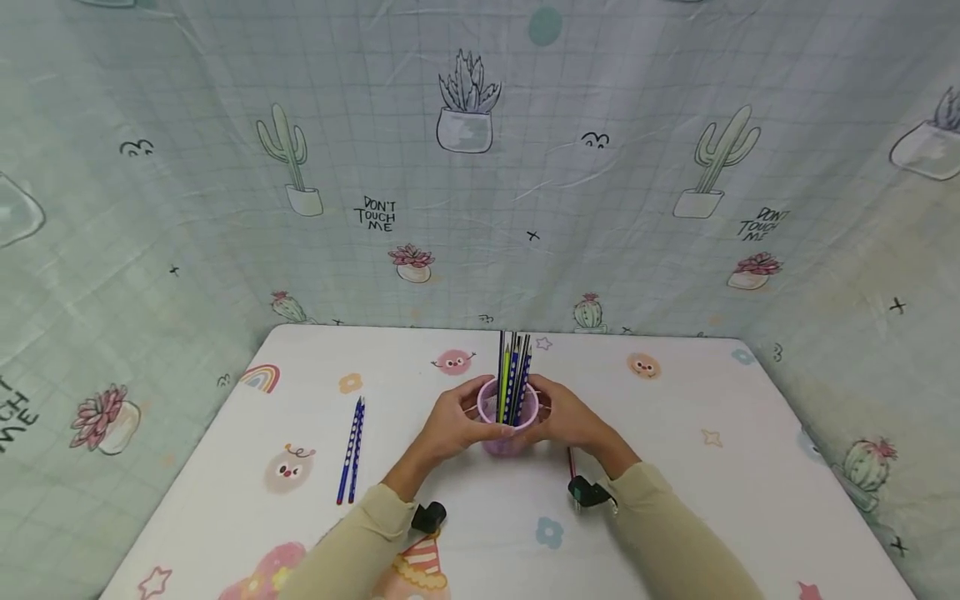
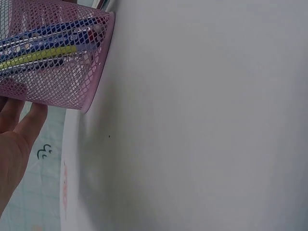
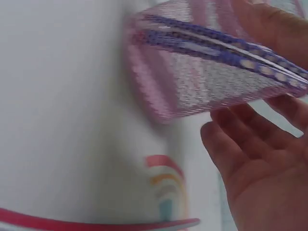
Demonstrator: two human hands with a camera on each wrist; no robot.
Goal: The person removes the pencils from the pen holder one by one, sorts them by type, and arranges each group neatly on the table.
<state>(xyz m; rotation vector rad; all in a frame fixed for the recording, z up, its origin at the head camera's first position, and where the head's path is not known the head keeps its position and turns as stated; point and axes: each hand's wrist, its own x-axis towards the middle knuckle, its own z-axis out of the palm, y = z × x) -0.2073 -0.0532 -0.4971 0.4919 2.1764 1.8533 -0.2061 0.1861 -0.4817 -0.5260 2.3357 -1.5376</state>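
A pink mesh pencil cup (image 1: 504, 447) stands between the two hands near the middle of the table. My left hand (image 1: 455, 422) grips it from the left, and my right hand (image 1: 572, 412) holds the other side, thumbs toward the front. Inside, several pencils (image 1: 513, 379) lean upright, mostly dark blue with light dots, plus a yellow-green one. Through the mesh (image 2: 72, 96) in the left wrist view their lower ends show near the cup's base. In the right wrist view, fingers (image 3: 236, 137) curl under the cup wall (image 3: 192, 96), with blue dotted pencils visible behind the mesh.
Two blue dotted pencils (image 1: 351, 454) lie side by side on the white patterned table (image 1: 652, 533), left of the cup. A slim red stick-like item (image 1: 572, 463) lies by the right wrist. A grid-printed cloth (image 1: 525, 200) hangs behind and at both sides.
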